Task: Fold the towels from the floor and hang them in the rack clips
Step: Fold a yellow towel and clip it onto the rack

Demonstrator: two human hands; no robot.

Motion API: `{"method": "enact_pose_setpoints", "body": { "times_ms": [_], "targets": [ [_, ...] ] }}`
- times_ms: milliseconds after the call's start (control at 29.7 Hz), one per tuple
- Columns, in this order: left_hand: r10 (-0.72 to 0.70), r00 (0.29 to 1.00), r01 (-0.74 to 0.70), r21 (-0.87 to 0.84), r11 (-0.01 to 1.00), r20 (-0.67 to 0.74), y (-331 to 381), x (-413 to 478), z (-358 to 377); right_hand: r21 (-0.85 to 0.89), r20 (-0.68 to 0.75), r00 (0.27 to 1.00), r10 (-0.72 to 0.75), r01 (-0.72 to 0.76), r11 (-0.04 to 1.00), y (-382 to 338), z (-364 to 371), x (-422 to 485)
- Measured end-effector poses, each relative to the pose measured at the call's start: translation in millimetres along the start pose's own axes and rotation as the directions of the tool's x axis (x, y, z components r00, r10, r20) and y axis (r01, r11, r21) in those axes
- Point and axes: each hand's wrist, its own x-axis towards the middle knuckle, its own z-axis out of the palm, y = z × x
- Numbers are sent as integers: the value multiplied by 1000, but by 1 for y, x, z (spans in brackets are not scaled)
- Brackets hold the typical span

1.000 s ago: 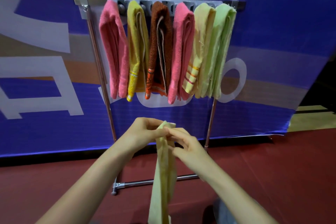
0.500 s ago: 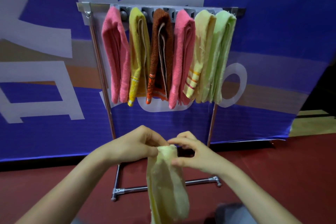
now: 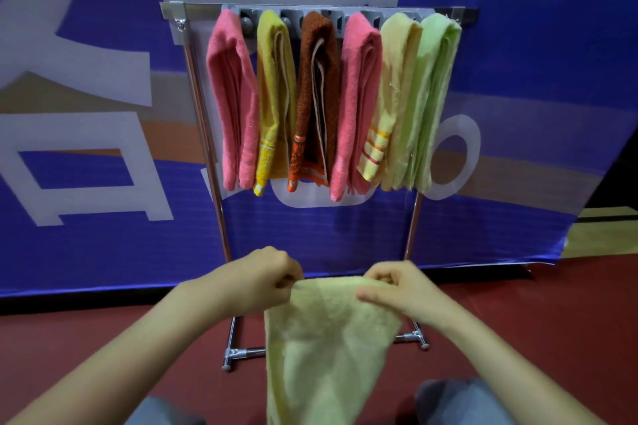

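A pale yellow-green towel [image 3: 324, 345] hangs in front of me, stretched by its top edge. My left hand [image 3: 266, 278] pinches its left top corner and my right hand [image 3: 402, 286] pinches the right one. Behind stands a metal rack [image 3: 207, 134] with a grey clip bar [image 3: 248, 14] along its top. Several folded towels hang from the clips: a pink towel [image 3: 231, 96], a yellow towel [image 3: 276, 93], a brown towel [image 3: 317, 93], a second pink towel [image 3: 359, 96], a cream towel [image 3: 395, 93] and a light green towel [image 3: 431, 93].
A blue banner [image 3: 518, 79] with white shapes stands right behind the rack. The floor [image 3: 552, 321] is dark red, and the rack's foot bar [image 3: 241, 352] lies on it close to my knees [image 3: 455, 397]. A strip of wooden floor [image 3: 607, 234] shows at far right.
My hands have dropped lower and moved apart, spreading the bunched towel out wide along its top edge. The view has tilted down slightly.
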Motion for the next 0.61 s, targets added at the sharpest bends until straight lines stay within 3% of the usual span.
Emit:
{"method": "enact_pose_setpoints", "body": {
  "times_ms": [168,269,336,437,605],
  "targets": [
    [-63,981,71,38,997,-182,-5,3,-1,-68,-96,995,24,-30,997,-21,-15,4],
    [-121,949,75,-162,984,-291,-5,2,-9,-195,-120,992,37,-60,979,-23,-22,4],
    [-193,938,91,-334,938,-288,-6,1,-13,-237,-179,983,45,-88,967,-23,-25,4],
    [-288,908,94,-522,848,-304,-5,3,-13,-155,-272,959,83,-129,980,-30,-26,5],
    [-390,838,57,-649,759,-382,10,10,-14,105,-324,932,163,-135,985,-53,-22,13]
  ]
}}
